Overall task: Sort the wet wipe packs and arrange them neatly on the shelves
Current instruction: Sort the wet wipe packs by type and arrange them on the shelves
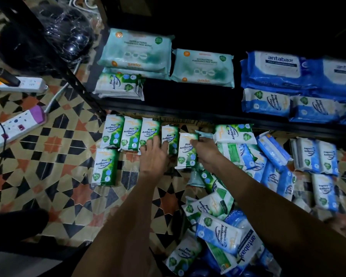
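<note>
Several green pine wipe packs (131, 132) stand in a row on the patterned floor in front of the black shelf (188, 108). My left hand (154, 154) rests with straight fingers on the fourth green pack (171, 138) of the row. My right hand (205, 150) pinches the top of another green pack (187, 152) just to its right. On the shelf lie teal guardian packs (203, 66), a stack of green packs (118, 84), blue antabax packs (278, 70) and small blue packs (266, 101).
A mixed heap of green and blue packs (224, 226) lies on the floor at the lower right, with blue packs (316, 156) further right. Two power strips (14, 126) with cables lie at the left. A black wrapped helmet-like object (54, 33) sits at the upper left.
</note>
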